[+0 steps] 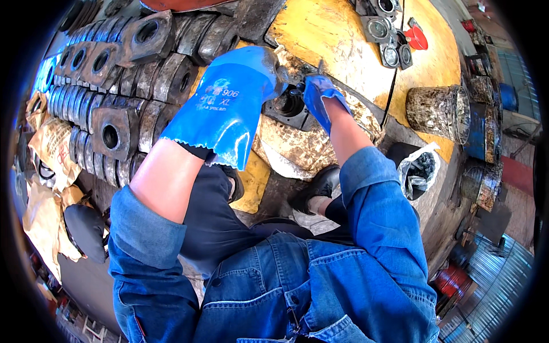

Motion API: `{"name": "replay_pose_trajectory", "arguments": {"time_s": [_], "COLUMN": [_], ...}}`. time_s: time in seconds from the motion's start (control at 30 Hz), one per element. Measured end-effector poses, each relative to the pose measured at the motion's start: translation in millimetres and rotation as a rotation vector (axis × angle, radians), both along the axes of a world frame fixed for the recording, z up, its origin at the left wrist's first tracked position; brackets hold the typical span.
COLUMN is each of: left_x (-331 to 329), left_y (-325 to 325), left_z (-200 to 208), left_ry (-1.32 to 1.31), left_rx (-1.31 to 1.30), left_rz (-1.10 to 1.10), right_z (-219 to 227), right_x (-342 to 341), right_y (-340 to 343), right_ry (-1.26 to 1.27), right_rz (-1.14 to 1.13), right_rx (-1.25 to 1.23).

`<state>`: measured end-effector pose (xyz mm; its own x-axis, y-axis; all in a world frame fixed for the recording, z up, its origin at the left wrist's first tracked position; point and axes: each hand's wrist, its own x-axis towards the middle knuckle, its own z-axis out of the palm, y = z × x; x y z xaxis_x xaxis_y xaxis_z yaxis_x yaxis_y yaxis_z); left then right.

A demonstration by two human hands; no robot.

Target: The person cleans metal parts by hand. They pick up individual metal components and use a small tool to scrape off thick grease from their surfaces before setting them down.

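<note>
A dark square metal block point(295, 119) with a round ringed hole lies in front of me on a stained, light-coloured sack point(297, 150). My left hand point(251, 71), in a long blue rubber glove with grimy grey fingers, is curled against the block's left side. My right hand point(321, 94), in a shorter blue glove, is closed at the far right edge of the hole. A thin dark piece sticks up beyond its fingers; its kind is too small to tell. The gloves hide part of the block's far side.
Rows of similar metal blocks point(111, 134) are stacked at the left, beside torn paper sacks point(54, 148). Round metal rings point(390, 56) and a red funnel-like cup point(416, 38) lie on a yellow plate point(320, 28). A grimy bucket point(437, 111) and a white-lined container point(420, 171) stand right.
</note>
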<state>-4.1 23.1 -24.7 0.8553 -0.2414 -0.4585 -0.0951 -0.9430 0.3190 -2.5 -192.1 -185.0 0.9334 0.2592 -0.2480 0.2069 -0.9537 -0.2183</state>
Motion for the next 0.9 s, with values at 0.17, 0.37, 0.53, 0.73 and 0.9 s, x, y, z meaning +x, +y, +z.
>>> {"name": "replay_pose_trajectory", "arguments": {"time_s": [0.17, 0.37, 0.53, 0.73, 0.9], "left_x": [-2, -4, 0, -2, -3], "left_y": [1, -2, -6, 8, -2], "left_z": [9, 4, -3, -5, -3], "left_ry": [0.047, -0.007, -0.028, 0.018, -0.041], "left_rx": [-0.039, -0.028, -0.024, -0.002, -0.052], "left_rz": [-0.029, 0.018, -0.027, 0.023, -0.062], "right_z": [-15, -27, -112, -26, -45], "right_x": [7, 4, 10, 21, 1], "right_y": [12, 23, -40, -10, -40], "right_ry": [0.000, 0.180, 0.450, 0.947, 0.679], "right_rz": [0.153, 0.174, 0.050, -0.309, -1.205], "right_rx": [0.223, 0.398, 0.654, 0.682, 1.218]}}
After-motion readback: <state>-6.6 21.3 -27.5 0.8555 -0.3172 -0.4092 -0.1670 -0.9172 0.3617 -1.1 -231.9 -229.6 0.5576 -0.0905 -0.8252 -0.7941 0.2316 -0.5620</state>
